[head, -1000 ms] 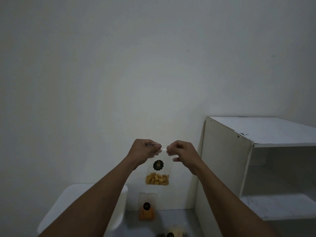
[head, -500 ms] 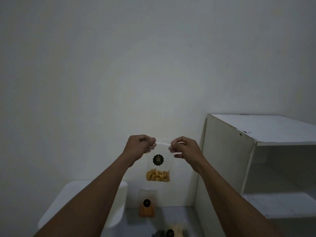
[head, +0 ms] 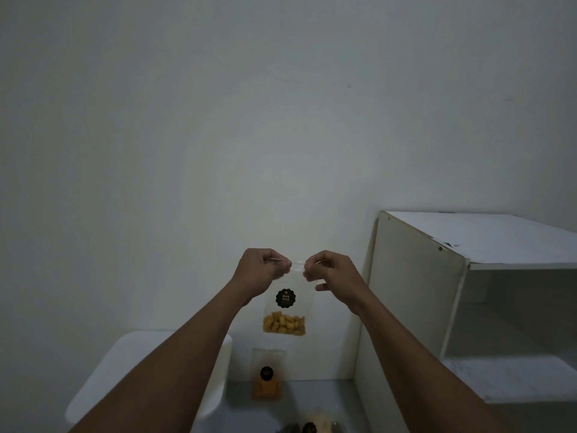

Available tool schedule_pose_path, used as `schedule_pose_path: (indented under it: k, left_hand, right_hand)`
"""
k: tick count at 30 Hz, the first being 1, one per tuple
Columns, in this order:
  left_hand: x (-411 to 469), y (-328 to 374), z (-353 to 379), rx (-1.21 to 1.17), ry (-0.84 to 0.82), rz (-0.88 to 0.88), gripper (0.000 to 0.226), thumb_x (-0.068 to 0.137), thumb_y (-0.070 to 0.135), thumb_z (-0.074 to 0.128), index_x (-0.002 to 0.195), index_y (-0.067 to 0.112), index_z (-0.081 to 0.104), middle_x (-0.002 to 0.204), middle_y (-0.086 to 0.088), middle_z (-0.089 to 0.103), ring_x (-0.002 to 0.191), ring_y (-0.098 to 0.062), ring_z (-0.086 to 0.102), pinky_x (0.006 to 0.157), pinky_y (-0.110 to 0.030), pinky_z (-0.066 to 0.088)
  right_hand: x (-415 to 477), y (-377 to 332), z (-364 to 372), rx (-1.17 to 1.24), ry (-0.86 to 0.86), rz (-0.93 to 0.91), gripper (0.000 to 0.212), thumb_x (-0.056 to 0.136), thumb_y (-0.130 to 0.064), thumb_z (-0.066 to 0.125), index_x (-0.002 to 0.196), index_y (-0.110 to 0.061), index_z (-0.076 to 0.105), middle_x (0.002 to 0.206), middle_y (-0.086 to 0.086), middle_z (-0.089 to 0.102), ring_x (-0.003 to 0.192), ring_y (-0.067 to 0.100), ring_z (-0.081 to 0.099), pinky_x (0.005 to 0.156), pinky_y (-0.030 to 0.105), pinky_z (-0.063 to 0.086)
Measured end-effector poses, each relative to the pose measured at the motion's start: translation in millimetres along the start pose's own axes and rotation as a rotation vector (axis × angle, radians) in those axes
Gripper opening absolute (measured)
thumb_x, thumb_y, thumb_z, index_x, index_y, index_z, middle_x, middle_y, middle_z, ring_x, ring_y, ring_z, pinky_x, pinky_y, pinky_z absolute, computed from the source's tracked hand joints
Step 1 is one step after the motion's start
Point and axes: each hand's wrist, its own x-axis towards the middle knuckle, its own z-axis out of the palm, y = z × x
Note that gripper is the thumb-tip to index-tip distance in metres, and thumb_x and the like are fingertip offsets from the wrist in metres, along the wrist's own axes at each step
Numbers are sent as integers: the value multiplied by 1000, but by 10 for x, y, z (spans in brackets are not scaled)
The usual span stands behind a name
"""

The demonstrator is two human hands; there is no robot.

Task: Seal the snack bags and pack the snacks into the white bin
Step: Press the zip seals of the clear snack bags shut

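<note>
A clear snack bag [head: 284,310] with a black round label and yellow snack pieces at its bottom hangs in the air before the wall. My left hand [head: 259,271] pinches the bag's top strip at its left end. My right hand [head: 331,276] pinches the same strip close beside it, on the right. The white bin [head: 215,398] stands at the lower left, partly hidden by my left forearm. A second bag [head: 267,378] with orange snacks leans against the wall below. Another bag [head: 315,425] shows at the bottom edge.
A white open shelf unit [head: 437,292] stands against the wall on the right, its side panel close to my right forearm. The grey surface [head: 312,395] holds the bags between the bin and the shelf unit.
My hands spread apart along the bag's top strip half a second ago and have now come back close together. The bag still hangs in the same place.
</note>
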Motion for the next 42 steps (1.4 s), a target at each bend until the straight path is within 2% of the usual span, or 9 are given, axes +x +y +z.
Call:
schedule_pose_path:
  k: [3, 6, 9, 14, 17, 22, 30, 38, 42]
  left_hand:
    - [-21, 7, 34, -12, -11, 14, 4, 83, 11, 75, 86, 8, 77, 84, -10, 76, 81, -19, 70, 79, -29, 59]
    - [-40, -6, 36, -83, -6, 6, 5, 82, 14, 78, 86, 11, 78, 82, -9, 76, 78, -18, 70, 80, -33, 60]
    - [-56, -23, -12, -201, -20, -45, 12, 85, 13, 75, 92, 4, 75, 90, -15, 74, 84, -23, 72, 80, -34, 60]
    - [-62, -45, -66, -158, 6, -42, 9, 85, 6, 74, 87, -2, 74, 89, -19, 74, 85, -29, 74, 83, -36, 60]
    - [-76, -37, -15, -108, -20, -9, 6, 83, 7, 75, 85, 2, 77, 87, -16, 76, 83, -29, 74, 84, -38, 60]
    - [-123, -22, -23, -205, -45, -37, 14, 87, 14, 72, 96, 3, 75, 91, -14, 76, 88, -24, 74, 81, -35, 60]
    - [-96, 6, -60, -186, -6, -33, 8, 89, 2, 67, 94, 0, 73, 90, -19, 74, 80, -22, 74, 71, -28, 59]
    - [-89, 32, 3, -240, -51, -67, 10, 85, 1, 72, 94, 1, 73, 94, -24, 73, 82, -31, 71, 80, -38, 60]
    - [-94, 57, 8, -201, -10, -34, 8, 85, -3, 71, 92, -2, 73, 86, -21, 74, 73, -23, 70, 68, -27, 59]
  right_hand:
    - [10, -33, 32, -48, -12, -21, 10, 93, -9, 59, 89, -8, 68, 87, 8, 73, 79, 13, 69, 70, 29, 55]
    - [19, -56, 64, -132, 31, -55, 13, 95, -8, 56, 87, -7, 67, 81, 5, 71, 73, 12, 65, 69, 27, 54]
    - [22, -53, 72, -113, 61, -76, 12, 94, -9, 59, 88, -5, 68, 79, 5, 71, 69, 10, 66, 69, 26, 56]
    - [-3, -9, 60, -64, 13, -46, 9, 90, -10, 64, 89, -9, 72, 83, 5, 75, 76, 13, 69, 67, 26, 56]
    - [-4, -8, 84, -87, -27, -38, 10, 92, -12, 63, 88, -12, 71, 85, 4, 75, 78, 12, 70, 67, 25, 56]
    - [34, -70, 116, -146, -7, -63, 13, 95, -13, 60, 85, -10, 69, 77, 2, 72, 70, 10, 67, 68, 27, 54]
    - [-15, -52, 88, 132, -21, 2, 13, 87, -6, 71, 96, 4, 70, 81, 12, 73, 74, 18, 72, 70, 31, 60]
    - [-13, -81, 75, 186, 63, -11, 7, 84, 5, 71, 91, 7, 71, 75, 16, 70, 63, 18, 68, 63, 27, 59]
    - [-32, -59, 76, 272, 41, 30, 6, 85, 3, 70, 90, 6, 70, 74, 13, 71, 68, 21, 70, 71, 33, 61]
